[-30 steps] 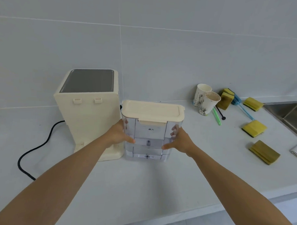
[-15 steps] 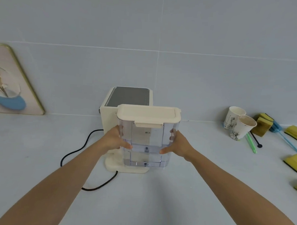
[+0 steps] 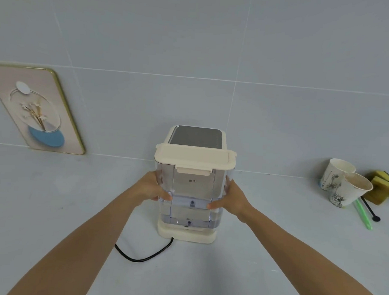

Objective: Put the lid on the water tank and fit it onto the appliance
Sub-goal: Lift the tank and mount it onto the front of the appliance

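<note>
The clear water tank point(image 3: 191, 191) stands upright against the back of the cream appliance point(image 3: 197, 136), its bottom resting on the appliance's base plate point(image 3: 185, 235). A cream lid point(image 3: 194, 158) covers the tank's top. My left hand point(image 3: 152, 188) grips the tank's left side and my right hand point(image 3: 231, 197) grips its right side, thumbs on the near face. The appliance's dark top panel shows just behind the lid.
A black power cord point(image 3: 144, 255) loops from the base across the white counter toward me. A framed picture point(image 3: 38, 111) leans on the tiled wall at left. Two paper cups point(image 3: 343, 185), sponges point(image 3: 382, 186) and a green stick point(image 3: 363, 216) lie at right.
Both hands have carried the lidded tank from beside the appliance to its back and set it on the base plate. The view has swung left, bringing the picture in.
</note>
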`<state>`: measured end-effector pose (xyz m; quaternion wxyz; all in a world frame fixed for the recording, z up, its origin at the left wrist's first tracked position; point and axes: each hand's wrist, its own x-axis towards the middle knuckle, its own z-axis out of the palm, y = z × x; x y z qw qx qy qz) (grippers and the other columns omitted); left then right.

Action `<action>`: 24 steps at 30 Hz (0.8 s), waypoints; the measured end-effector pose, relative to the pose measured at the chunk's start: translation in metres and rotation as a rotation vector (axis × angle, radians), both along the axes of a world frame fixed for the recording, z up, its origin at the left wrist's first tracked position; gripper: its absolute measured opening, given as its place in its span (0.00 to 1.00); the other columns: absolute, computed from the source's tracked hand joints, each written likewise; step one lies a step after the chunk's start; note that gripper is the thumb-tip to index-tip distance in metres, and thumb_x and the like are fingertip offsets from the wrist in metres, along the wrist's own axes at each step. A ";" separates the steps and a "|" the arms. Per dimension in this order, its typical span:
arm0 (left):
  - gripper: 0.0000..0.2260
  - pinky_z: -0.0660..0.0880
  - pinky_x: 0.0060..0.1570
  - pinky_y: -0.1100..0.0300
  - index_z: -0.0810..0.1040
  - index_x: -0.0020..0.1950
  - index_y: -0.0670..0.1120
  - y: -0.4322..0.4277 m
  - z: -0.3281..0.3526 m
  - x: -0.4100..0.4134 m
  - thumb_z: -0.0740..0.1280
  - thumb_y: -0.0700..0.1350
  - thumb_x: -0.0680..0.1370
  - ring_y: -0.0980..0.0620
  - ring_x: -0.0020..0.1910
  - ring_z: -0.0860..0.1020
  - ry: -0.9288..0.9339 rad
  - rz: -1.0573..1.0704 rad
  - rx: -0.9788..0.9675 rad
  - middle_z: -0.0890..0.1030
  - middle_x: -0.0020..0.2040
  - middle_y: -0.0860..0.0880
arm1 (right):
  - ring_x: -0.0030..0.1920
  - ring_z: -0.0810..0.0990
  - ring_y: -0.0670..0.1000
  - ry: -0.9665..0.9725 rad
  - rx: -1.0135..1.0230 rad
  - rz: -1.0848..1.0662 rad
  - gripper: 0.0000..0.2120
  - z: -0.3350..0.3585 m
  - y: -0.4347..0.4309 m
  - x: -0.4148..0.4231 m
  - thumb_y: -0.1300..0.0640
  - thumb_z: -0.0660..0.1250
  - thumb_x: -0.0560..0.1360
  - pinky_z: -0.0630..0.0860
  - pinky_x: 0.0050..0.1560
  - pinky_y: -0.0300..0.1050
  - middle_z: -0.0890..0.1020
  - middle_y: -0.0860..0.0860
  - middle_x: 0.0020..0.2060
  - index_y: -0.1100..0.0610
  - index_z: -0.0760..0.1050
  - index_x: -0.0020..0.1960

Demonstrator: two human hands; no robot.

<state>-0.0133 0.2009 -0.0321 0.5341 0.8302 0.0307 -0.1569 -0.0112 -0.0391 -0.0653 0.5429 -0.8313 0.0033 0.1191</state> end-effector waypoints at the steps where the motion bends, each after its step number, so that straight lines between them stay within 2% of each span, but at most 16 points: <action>1: 0.26 0.73 0.38 0.63 0.65 0.48 0.53 0.001 0.000 0.001 0.74 0.31 0.64 0.60 0.37 0.72 -0.001 -0.006 -0.004 0.70 0.38 0.57 | 0.62 0.72 0.55 0.000 0.006 -0.006 0.44 -0.001 0.001 0.000 0.64 0.79 0.57 0.72 0.60 0.50 0.74 0.52 0.62 0.53 0.62 0.67; 4: 0.26 0.73 0.37 0.64 0.68 0.48 0.54 0.004 -0.003 0.007 0.74 0.30 0.63 0.61 0.37 0.72 0.000 -0.013 -0.022 0.72 0.39 0.58 | 0.61 0.72 0.54 -0.004 0.021 -0.016 0.44 -0.003 0.006 0.002 0.65 0.79 0.57 0.71 0.57 0.46 0.73 0.52 0.63 0.53 0.61 0.67; 8: 0.25 0.73 0.38 0.63 0.70 0.43 0.57 0.007 -0.006 0.012 0.74 0.30 0.63 0.62 0.38 0.71 -0.015 -0.013 -0.041 0.73 0.40 0.60 | 0.63 0.72 0.56 -0.010 0.037 -0.033 0.44 -0.004 0.009 0.004 0.66 0.79 0.57 0.72 0.61 0.50 0.74 0.53 0.64 0.54 0.61 0.67; 14: 0.25 0.73 0.38 0.62 0.69 0.39 0.59 0.009 -0.012 0.017 0.74 0.30 0.63 0.59 0.38 0.73 -0.007 -0.025 -0.051 0.72 0.38 0.57 | 0.63 0.72 0.55 -0.004 0.016 -0.051 0.43 -0.005 0.011 0.005 0.65 0.79 0.57 0.73 0.61 0.51 0.73 0.53 0.64 0.54 0.61 0.66; 18: 0.24 0.73 0.40 0.61 0.70 0.42 0.58 0.010 -0.014 0.017 0.74 0.31 0.63 0.53 0.43 0.73 0.003 -0.030 -0.057 0.73 0.40 0.58 | 0.64 0.71 0.57 -0.009 -0.004 -0.048 0.46 -0.005 0.012 0.006 0.65 0.79 0.57 0.72 0.64 0.55 0.73 0.53 0.65 0.54 0.59 0.68; 20: 0.25 0.73 0.42 0.59 0.70 0.48 0.54 0.010 -0.015 0.017 0.75 0.31 0.63 0.52 0.46 0.73 0.009 -0.027 -0.041 0.73 0.41 0.58 | 0.65 0.70 0.57 -0.013 -0.007 -0.049 0.47 -0.006 0.013 0.005 0.65 0.79 0.57 0.71 0.65 0.58 0.73 0.53 0.65 0.53 0.58 0.69; 24: 0.32 0.73 0.39 0.62 0.65 0.58 0.55 0.011 -0.019 0.017 0.74 0.31 0.63 0.58 0.43 0.73 0.018 -0.025 -0.051 0.73 0.43 0.58 | 0.64 0.72 0.56 -0.011 -0.019 -0.047 0.47 -0.009 0.012 0.004 0.65 0.79 0.58 0.72 0.64 0.54 0.73 0.53 0.65 0.53 0.58 0.69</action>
